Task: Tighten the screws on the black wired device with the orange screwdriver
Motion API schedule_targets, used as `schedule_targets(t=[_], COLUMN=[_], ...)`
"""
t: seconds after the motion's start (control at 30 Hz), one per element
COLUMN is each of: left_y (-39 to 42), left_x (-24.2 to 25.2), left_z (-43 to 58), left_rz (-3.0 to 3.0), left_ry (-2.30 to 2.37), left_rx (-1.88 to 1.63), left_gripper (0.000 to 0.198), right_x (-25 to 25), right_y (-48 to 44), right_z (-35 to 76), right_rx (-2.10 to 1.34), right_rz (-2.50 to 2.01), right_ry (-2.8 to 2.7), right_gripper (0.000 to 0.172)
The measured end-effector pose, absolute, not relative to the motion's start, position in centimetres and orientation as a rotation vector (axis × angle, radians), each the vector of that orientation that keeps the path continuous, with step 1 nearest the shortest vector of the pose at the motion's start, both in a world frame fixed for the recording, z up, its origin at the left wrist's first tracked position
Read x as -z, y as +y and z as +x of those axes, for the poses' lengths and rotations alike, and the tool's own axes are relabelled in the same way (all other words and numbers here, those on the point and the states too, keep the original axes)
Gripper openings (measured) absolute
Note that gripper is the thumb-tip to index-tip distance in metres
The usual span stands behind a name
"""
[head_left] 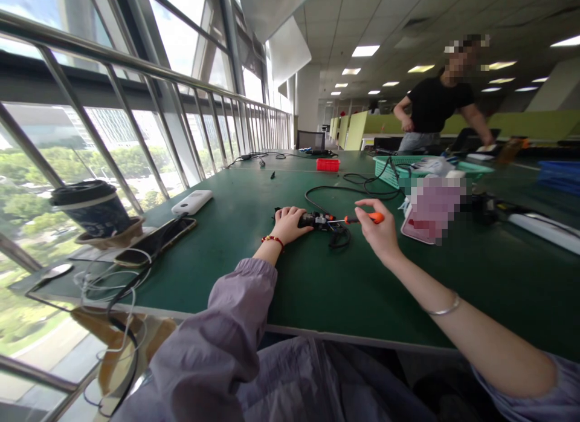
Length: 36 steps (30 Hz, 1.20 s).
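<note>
My left hand is wrapped over a dark, corded device lying on the green tabletop, its fingers closed around the near end. Wires and small parts show at the device's right end, and a black cable coils just below it. In my right hand is a screwdriver with an orange handle, held between thumb and fingers. Its thin shaft points left, toward the device's exposed end. Whether the tip touches the device is too small to tell.
Left stand a lidded coffee cup, a white power bank, a phone and white cables. A red bin lies beyond. To the right are a green basket and a pink case. A person stands behind the table.
</note>
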<state>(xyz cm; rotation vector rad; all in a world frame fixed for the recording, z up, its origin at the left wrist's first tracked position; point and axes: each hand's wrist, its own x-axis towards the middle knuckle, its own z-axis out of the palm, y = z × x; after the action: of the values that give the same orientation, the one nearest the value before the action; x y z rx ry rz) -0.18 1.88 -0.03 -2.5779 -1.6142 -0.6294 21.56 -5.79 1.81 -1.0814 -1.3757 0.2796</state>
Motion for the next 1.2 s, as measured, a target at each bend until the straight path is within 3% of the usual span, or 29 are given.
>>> schedule_targets(t=[0.13, 0.27, 0.33, 0.47, 0.53, 0.7, 0.77, 0.87, 0.9, 1.0, 1.07, 1.13, 1.2], left_y=[1.83, 1.79, 1.81, 1.9, 1.94, 1.96, 1.94, 1.91, 1.91, 1.94, 1.97, 1.96, 1.93], left_x=[0.02, -0.04, -0.05, -0.01, 0.01, 0.06, 0.05, 0.01, 0.0, 0.0, 0.03, 0.05, 0.05], left_z=[-0.18, -0.2, -0.21, -0.23, -0.24, -0.27, -0.27, -0.25, -0.24, -0.22, -0.21, -0.21, -0.21], left_rz=[-2.579, -2.578, -2.575, -2.578, -2.58, -2.585, -2.586, -2.591, -2.592, -2.591, -2.589, -2.589, -2.588], left_ry=[-1.609, -1.619, -1.619, -1.606, -1.604, -1.599, -1.604, -1.61, -1.61, -1.608, -1.607, -1.606, -1.606], left_rx=[0.63, 0.623, 0.625, 0.634, 0.632, 0.636, 0.634, 0.628, 0.626, 0.625, 0.629, 0.629, 0.627], left_gripper=[0.05, 0.05, 0.051, 0.051, 0.051, 0.05, 0.049, 0.049, 0.049, 0.05, 0.05, 0.05, 0.05], right_x=[-1.92, -2.18, -2.19, -2.16, -2.24, -2.47, -2.44, -2.34, -2.31, -2.24, -2.19, -2.14, -2.1], right_y=[-5.7, -6.07, -6.12, -6.03, -6.12, -6.48, -6.39, -6.15, -6.11, -6.11, -6.15, -6.15, -6.09], right_z=[21.52, 21.53, 21.52, 21.4, 21.35, 21.4, 21.45, 21.54, 21.58, 21.63, 21.57, 21.44, 21.35], right_rx=[-0.298, -0.221, -0.195, -0.221, -0.198, -0.149, -0.163, -0.184, -0.191, -0.232, -0.246, -0.228, -0.201], right_rz=[-0.979, -1.116, -1.072, -0.947, -0.992, -1.111, -1.037, -0.972, -0.995, -1.114, -1.115, -1.036, -0.964], right_ry=[-1.352, -1.392, -1.412, -1.411, -1.385, -1.387, -1.413, -1.392, -1.379, -1.377, -1.401, -1.421, -1.415], right_gripper=[0.056, 0.027, 0.023, 0.056, 0.058, 0.021, 0.027, 0.055, 0.053, 0.029, 0.023, 0.029, 0.051])
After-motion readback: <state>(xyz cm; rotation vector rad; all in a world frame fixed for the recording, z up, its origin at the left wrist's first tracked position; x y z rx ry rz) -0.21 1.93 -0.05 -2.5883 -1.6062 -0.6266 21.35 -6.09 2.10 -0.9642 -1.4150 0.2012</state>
